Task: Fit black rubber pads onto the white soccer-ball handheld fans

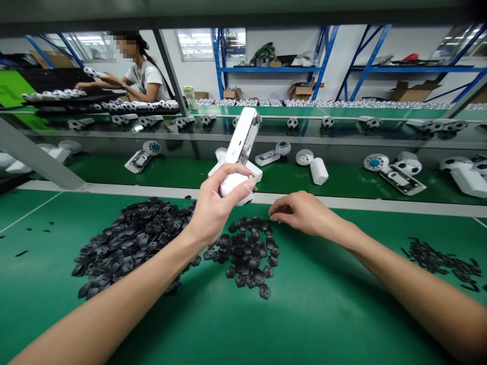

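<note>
My left hand (224, 200) is closed round the ball-shaped head of a white plastic device (243, 137), whose long rectangular body points up and away. Below it on the green table lies a small group of black pentagon pieces (249, 248). At the right edge of that group is my right hand (304, 213), thumb and fingertips bent together low over the table. Whatever its fingertips may hold is too small to make out. A much bigger heap of black pentagon pieces (129, 243) lies to the left, partly behind my left forearm.
Small black strips (441, 261) lie at the right. Beyond the table's pale edge (361, 204), a green belt (182, 172) carries white devices, some opened. Football-patterned devices (371, 122) line a shelf above. A person (146, 78) works across at the left. A slanted post (38, 152) stands at left.
</note>
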Demonstrator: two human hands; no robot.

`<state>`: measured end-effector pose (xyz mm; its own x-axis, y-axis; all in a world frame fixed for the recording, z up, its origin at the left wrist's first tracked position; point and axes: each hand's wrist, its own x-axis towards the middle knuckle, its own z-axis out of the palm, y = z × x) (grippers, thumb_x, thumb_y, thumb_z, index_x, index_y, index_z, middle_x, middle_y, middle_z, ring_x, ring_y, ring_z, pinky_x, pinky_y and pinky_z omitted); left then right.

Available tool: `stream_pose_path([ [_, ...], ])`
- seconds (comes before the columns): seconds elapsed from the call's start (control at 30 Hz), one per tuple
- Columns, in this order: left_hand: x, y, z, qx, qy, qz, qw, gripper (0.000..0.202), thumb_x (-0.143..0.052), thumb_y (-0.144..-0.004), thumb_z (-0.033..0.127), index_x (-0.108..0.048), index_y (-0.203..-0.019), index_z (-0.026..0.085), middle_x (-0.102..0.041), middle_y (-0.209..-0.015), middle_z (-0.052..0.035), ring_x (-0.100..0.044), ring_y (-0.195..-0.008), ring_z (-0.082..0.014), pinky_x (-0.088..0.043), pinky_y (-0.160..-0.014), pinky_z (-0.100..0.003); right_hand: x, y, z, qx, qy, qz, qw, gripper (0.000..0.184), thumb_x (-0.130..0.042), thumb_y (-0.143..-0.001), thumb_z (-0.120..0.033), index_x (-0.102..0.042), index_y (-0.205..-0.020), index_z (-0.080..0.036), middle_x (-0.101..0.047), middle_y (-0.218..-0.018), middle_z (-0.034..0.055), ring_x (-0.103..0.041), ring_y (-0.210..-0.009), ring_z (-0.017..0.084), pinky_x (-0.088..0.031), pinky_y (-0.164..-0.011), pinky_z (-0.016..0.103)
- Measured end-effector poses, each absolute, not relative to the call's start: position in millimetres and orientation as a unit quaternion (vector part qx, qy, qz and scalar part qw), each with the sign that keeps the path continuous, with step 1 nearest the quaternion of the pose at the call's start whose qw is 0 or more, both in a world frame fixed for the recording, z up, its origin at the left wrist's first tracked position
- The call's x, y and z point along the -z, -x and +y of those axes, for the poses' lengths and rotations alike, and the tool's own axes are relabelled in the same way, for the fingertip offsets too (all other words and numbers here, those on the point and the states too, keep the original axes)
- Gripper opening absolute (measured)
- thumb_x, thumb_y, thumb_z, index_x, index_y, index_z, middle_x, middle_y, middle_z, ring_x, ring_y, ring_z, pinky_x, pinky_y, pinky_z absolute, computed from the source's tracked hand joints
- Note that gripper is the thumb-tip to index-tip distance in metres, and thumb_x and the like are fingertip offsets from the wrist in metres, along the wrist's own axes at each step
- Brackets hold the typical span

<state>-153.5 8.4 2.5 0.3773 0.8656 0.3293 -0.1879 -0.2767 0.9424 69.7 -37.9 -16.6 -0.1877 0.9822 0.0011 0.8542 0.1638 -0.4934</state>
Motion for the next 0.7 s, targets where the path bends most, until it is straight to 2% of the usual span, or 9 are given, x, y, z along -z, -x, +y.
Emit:
stream_pose_path([
  [0.17, 0.0, 155.3, 12.3, -0.486, -0.644, 0.281, 0.520, 0.030, -0.088, -0.088, 0.043, -0.076, -0.109, 0.025, -0.069, -0.102, -0.0037, -0.067, -0.085, -0.0167, -0.058, -0.070, -0.025, 25.9, -68.6, -33.2, -0.249, 0.584, -0.760, 0.138, 0.012, -0.082, -0.094, -0.029, -0.084, -0.104, -0.023, -0.085, -0.099, 0.0025, -0.077, -0.088, 0.022, -0.049, -0.073, 0.030],
  [0.3, 1.3, 157.1, 15.6, -0.480, -0.649, 0.280, 0.520, 0.038, -0.086, -0.089, 0.046, -0.076, -0.120, 0.024, -0.072, -0.102, -0.0053, -0.069, -0.084, -0.0183, -0.061, -0.067, -0.026, 26.1, -67.8, -33.0, -0.222, 0.590, -0.764, 0.139, 0.002, -0.081, -0.094, -0.024, -0.081, -0.092, -0.022, -0.083, -0.088, 0.0009, -0.075, -0.079, 0.019, -0.044, -0.066, 0.028],
  [0.37, 0.2, 157.8, 17.0, -0.475, -0.637, 0.260, 0.549, 0.048, -0.083, -0.092, 0.048, -0.071, -0.133, 0.026, -0.073, -0.100, -0.0055, -0.068, -0.077, -0.0177, -0.059, -0.061, -0.026, 25.9, -68.4, -34.1, -0.194, 0.579, -0.777, 0.154, 0.007, -0.081, -0.094, -0.023, -0.079, -0.088, -0.023, -0.082, -0.085, -0.0004, -0.074, -0.076, 0.019, -0.044, -0.066, 0.028],
  [0.47, -1.1, 158.8, 19.1, -0.466, -0.591, 0.240, 0.613, 0.075, -0.078, -0.093, 0.049, -0.048, -0.161, 0.034, -0.074, -0.094, -0.0043, -0.067, -0.066, -0.0173, -0.051, -0.050, -0.024, 21.0, -68.9, -41.5, -0.069, 0.481, -0.831, 0.270, 0.009, -0.079, -0.098, -0.025, -0.078, -0.089, -0.024, -0.083, -0.089, -0.0004, -0.077, -0.080, 0.018, -0.052, -0.067, 0.028],
  [0.53, -0.9, 159.4, 20.4, -0.464, -0.560, 0.240, 0.643, 0.087, -0.078, -0.091, 0.048, -0.037, -0.167, 0.037, -0.074, -0.095, -0.0040, -0.069, -0.066, -0.0188, -0.049, -0.048, -0.024, 11.8, -68.2, -52.1, 0.064, 0.372, -0.851, 0.365, 0.011, -0.075, -0.101, -0.023, -0.078, -0.091, -0.026, -0.084, -0.091, -0.0004, -0.079, -0.078, 0.017, -0.057, -0.068, 0.028],
  [0.6, -0.5, 159.9, 21.4, -0.464, -0.541, 0.247, 0.656, 0.088, -0.080, -0.087, 0.045, -0.039, -0.165, 0.036, -0.075, -0.099, -0.0043, -0.071, -0.070, -0.0204, -0.050, -0.048, -0.024, -1.7, -66.7, -65.8, 0.175, 0.285, -0.857, 0.393, 0.014, -0.073, -0.101, -0.017, -0.079, -0.094, -0.028, -0.086, -0.094, -0.0008, -0.080, -0.076, 0.017, -0.062, -0.069, 0.028],
  [0.7, -1.2, 160.5, 21.8, -0.461, -0.537, 0.262, 0.656, 0.085, -0.085, -0.083, 0.037, -0.047, -0.158, 0.032, -0.074, -0.104, -0.0044, -0.071, -0.077, -0.0207, -0.051, -0.047, -0.022, -21.7, -64.3, -83.7, 0.241, 0.225, -0.877, 0.349, 0.016, -0.073, -0.099, -0.011, -0.080, -0.098, -0.025, -0.087, -0.097, 0.0033, -0.084, -0.084, 0.019, -0.068, -0.075, 0.028],
])
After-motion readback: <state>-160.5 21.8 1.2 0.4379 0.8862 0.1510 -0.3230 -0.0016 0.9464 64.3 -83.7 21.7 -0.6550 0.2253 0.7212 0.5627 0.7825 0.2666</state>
